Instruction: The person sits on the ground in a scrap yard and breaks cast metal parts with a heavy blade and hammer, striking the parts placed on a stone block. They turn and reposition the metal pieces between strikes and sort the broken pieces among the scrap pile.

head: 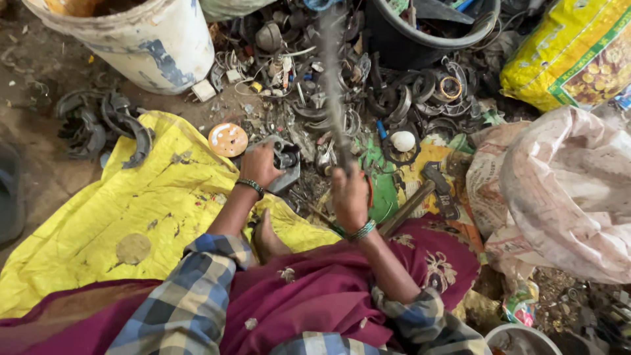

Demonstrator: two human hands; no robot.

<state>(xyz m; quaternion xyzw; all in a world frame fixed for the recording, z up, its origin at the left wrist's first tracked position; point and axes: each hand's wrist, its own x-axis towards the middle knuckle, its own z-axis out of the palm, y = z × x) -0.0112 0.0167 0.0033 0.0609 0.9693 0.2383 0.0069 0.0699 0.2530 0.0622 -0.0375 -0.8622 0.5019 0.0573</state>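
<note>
Yellow tarp [118, 217] covers the ground at left, w/ a big whitish sack [572, 197] at right and a white bucket [151, 39] far left. Scrap metal rings and parts [394, 98] lie piled far centre. A hammer [427, 190] rests just right of the hands. Right hand [348, 194], fingers wrapped tight, grips a long grey rod [334, 92], blurred, pointing away. Left hand [259, 164] has fingers closed on a small grey metal part [286, 164] on the ground near centre.
</note>
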